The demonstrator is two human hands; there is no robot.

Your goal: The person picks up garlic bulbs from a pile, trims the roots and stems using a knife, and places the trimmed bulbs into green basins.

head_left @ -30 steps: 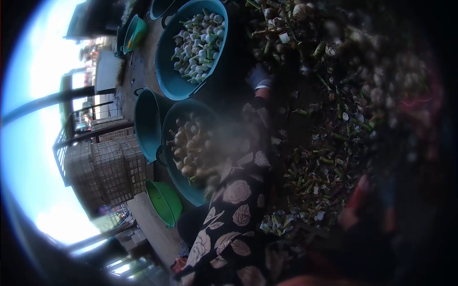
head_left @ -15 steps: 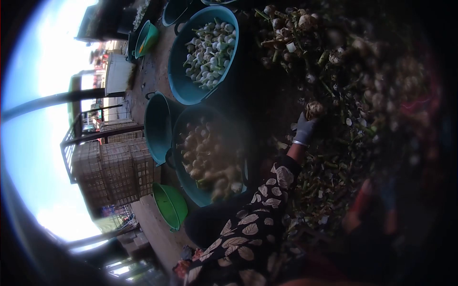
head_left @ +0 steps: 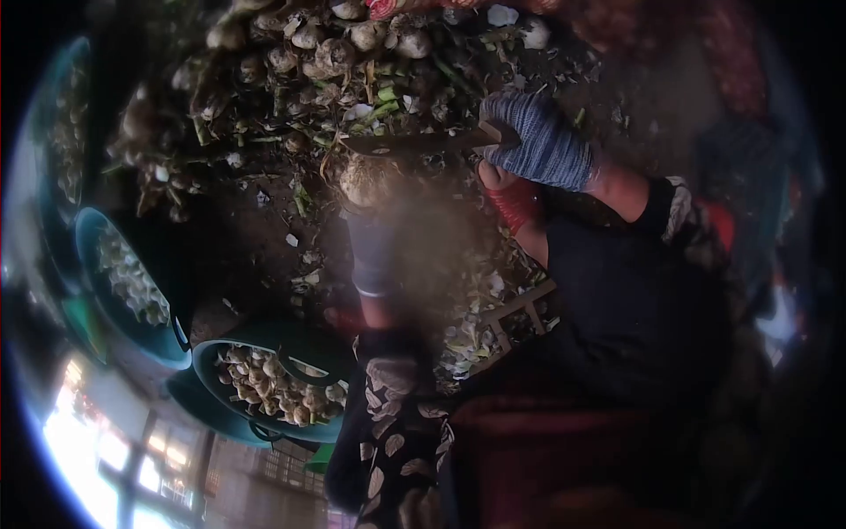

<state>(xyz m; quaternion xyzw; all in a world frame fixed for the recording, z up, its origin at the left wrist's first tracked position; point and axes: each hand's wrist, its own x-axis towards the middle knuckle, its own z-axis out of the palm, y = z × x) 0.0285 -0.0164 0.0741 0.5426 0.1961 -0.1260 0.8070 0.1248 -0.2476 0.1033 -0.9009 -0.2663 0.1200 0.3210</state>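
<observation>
My left hand [head_left: 370, 251], in a grey glove, is closed round a garlic bulb [head_left: 366, 182] with its top towards the knife. Brown haze blurs part of that glove. In a blue-grey knitted glove, my right hand [head_left: 539, 141] grips the handle of a knife [head_left: 414, 144]. The blade points left and lies across the top of the bulb, right at its stem end. Beyond the blade is a heap of garlic bulbs [head_left: 335, 57] with dirt, cut green stalks and loose skins.
Teal tubs stand at the left. One tub [head_left: 204, 375] holds yellowish garlic, and another tub [head_left: 84, 231] holds whiter bulbs. My black-clad leg [head_left: 634, 300] and a foot in a red sandal [head_left: 514, 201] are at the right. Stalk scraps [head_left: 476, 339] cover the ground near me.
The view has swung from the tubs to the heap. My left hand, earlier reaching out with a garlic bulb, now has it under the knife in my right hand, which was dim and blurred.
</observation>
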